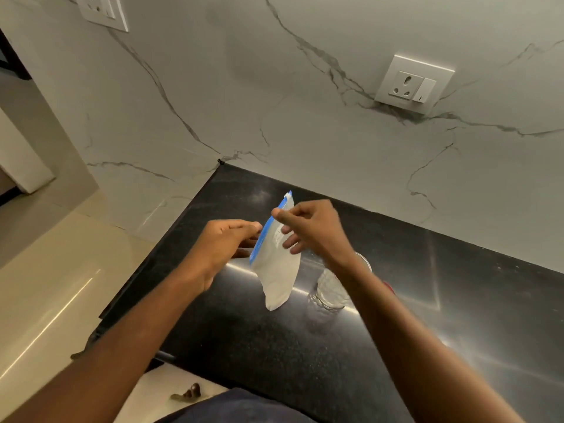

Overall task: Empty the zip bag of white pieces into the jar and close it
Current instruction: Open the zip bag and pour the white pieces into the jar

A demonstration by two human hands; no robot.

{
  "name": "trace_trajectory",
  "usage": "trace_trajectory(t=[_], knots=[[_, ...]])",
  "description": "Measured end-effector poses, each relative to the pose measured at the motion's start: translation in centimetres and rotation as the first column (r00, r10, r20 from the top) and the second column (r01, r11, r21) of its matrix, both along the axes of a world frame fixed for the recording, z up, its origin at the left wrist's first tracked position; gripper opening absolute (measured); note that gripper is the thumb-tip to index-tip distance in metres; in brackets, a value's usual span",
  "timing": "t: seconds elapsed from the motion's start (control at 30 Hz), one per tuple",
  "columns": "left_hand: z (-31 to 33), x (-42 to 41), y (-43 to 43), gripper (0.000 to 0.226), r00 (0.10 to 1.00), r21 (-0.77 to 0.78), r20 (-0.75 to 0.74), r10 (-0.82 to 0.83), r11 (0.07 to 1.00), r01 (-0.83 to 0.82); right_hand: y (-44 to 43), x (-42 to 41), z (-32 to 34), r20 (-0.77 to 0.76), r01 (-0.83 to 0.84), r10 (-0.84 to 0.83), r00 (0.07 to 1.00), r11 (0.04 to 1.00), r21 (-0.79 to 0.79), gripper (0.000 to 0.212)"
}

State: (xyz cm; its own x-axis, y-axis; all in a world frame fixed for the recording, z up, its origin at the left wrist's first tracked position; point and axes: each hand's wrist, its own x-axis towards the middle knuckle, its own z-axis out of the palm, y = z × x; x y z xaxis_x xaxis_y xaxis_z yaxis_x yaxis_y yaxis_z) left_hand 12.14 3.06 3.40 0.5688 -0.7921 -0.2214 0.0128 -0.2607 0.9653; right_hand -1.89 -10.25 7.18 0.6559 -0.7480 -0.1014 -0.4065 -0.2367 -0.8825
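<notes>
one zip bag [276, 267], white and filled, with a blue zip strip along its upper edge, is held in the air above the black counter [274, 355]. its top is pinched by the right hand [308, 230] and the left hand [225, 242], so the body hangs below both grips. its long axis is tilted, zip end raised away from the counter. just beside it, a clear jar [331, 288] is partly hidden

1. The blue-zippered clear plastic zip bag of white pieces [276, 267] is held above the black speckled stone tabletop [274, 355], between the left hand [222, 245] and the right hand [311, 230].
2. The clear glass jar [331, 290] is set on the tabletop, just right of the bag, partly hidden behind the right forearm.
3. The white veined marble wall [305, 102] is found behind the tabletop, with a white rectangular wall socket [413, 84] mounted on it, above and right of the jar.
</notes>
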Motion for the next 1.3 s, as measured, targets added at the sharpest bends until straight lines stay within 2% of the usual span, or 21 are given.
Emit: trace_trajectory(t=[0.13,0.27,0.4,0.47,0.6,0.7,0.8,0.83,0.9,0.97,1.07,1.13,1.23,1.3], knots=[[-0.1,1.0,-1.6,0.013,0.995,0.048,-0.072,-0.062,0.997,0.065,1.2,1.1,-2.1,0.042,0.104,-0.114,0.993,0.975,0.197,0.022],[0.1,1.2,-2.0,0.011,0.994,0.027,-0.057,-0.09,0.995,0.092,0.9,1.4,-2.6,0.067,0.155,-0.181,0.981,0.947,0.282,0.013],[0.3,0.9,-1.6,0.009,0.984,0.036,0.065,-0.164,0.986,0.162,1.0,0.9,-2.8,0.054,0.191,-0.214,0.975,0.942,0.277,0.014],[0.4,1.2,-1.4,0.007,0.964,0.033,0.22,-0.149,0.989,0.145,1.1,0.4,-2.8,0.07,0.209,-0.228,0.971,0.954,0.213,0.016],[1.2,2.6,-1.2,0.01,0.833,0.025,0.548,-0.076,0.997,0.074,1.3,-1.5,-2.3,0.186,0.255,-0.289,0.939,0.948,0.19,0.019],[2.5,3.3,-1.3,0.008,0.695,0.165,0.699,-0.168,0.984,0.072,1.8,-2.7,-2.0,0.223,0.274,-0.319,0.921,0.938,0.211,0.017],[3.9,3.1,-1.9,0.013,0.461,0.29,0.841,-0.282,0.955,0.053,2.5,-3.1,-2.2,0.224,0.283,-0.319,0.921,0.942,0.18,0.014],[4.4,2.6,-2.4,0.013,0.448,0.308,0.836,-0.317,0.947,0.095,2.7,-3.1,-2.3,0.227,0.278,-0.31,0.923,0.947,0.164,0.014],[5.1,1.5,-4.0,0.015,0.513,0.362,0.744,-0.428,0.904,0.229,3.2,-2.9,-2.5,0.23,0.262,-0.286,0.93,0.956,0.128,0.013],[5.2,0.5,-6.1,0.039,0.559,0.45,0.629,-0.54,0.839,0.304,3.6,-2.7,-2.8,0.227,0.261,-0.273,0.935,0.962,0.082,0.013],[4.2,-0.3,-8.8,0.061,0.645,0.437,0.57,-0.509,0.853,0.287,4.3,-2.3,-3.4,0.239,0.268,-0.265,0.934,0.963,0.024,0.012],[3.6,-0.4,-9.9,0.057,0.672,0.378,0.595,-0.441,0.891,0.251,4.7,-2.1,-3.8,0.221,0.263,-0.255,0.941,0.965,-0.01,0.011],[3.2,-0.5,-10.0,0.036,0.659,0.296,0.653,-0.372,0.927,0.23,4.6,-2.2,-3.9,0.201,0.264,-0.253,0.946,0.964,-0.028,0.012],[3.9,-0.6,-9.7,0.036,0.648,0.245,0.678,-0.348,0.938,0.247,4.1,-2.8,-3.6,0.232,0.29,-0.274,0.933,0.956,-0.037,0.013]])
